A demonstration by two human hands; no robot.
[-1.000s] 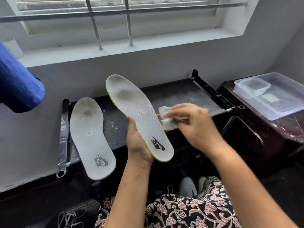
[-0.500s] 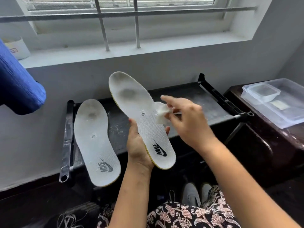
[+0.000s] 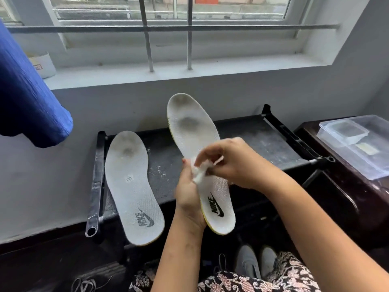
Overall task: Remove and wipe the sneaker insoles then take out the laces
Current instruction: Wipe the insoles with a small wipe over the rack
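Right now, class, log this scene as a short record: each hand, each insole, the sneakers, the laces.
left hand: grips held insole at its side
right hand: presses white wipe on held insole
second insole: lying on black rack
sneakers: on floor, partly hidden
laces: loose on floor, lower left

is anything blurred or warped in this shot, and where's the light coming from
Head view: the right hand and the white wipe are smeared by motion blur, while the held insole and the insole on the rack stay sharp; the wide lens bows the window bars; soft daylight from the window, no hard glare.
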